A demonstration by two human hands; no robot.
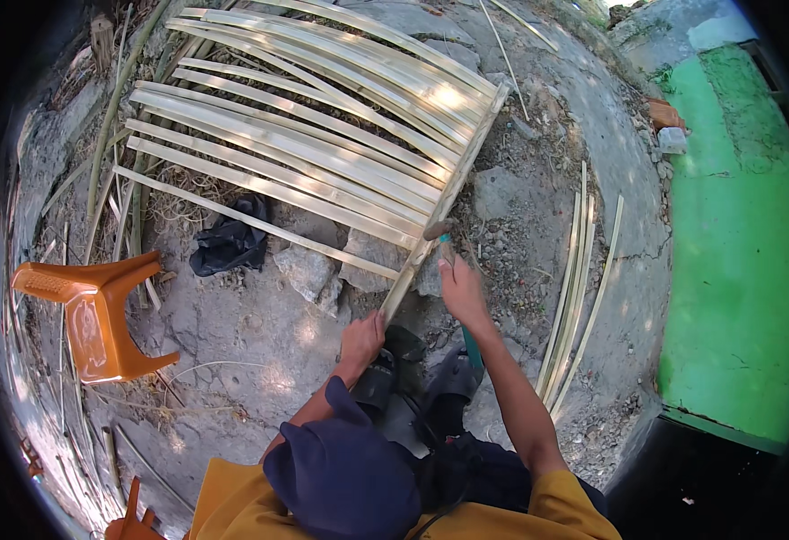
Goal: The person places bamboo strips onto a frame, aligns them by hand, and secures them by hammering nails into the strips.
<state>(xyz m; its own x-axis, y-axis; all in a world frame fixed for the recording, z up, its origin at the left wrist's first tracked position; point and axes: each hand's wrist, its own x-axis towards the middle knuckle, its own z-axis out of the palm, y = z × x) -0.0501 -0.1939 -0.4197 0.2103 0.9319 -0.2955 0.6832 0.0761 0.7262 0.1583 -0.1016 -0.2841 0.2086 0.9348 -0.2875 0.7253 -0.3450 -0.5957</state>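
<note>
Long split-bamboo slats (295,148) lie side by side with gaps, their right ends meeting a bamboo crosspiece (466,171) that slants down toward me. My left hand (363,340) is closed around the near end of this crosspiece, close to my feet. In my right hand (463,290) is a hammer (436,230), gripped by its teal handle with the fingers wrapped round it. The hammer's head is over the crosspiece, near the ends of the lower slats; whether it touches the bamboo I cannot tell.
Rocks (306,270) and a black plastic bag (231,236) lie below the slats. An orange plastic chair (98,306) is tipped over at the left. Loose bamboo strips (574,288) lie at the right, before a green painted slab (736,288). My sandalled feet (453,376) are close by.
</note>
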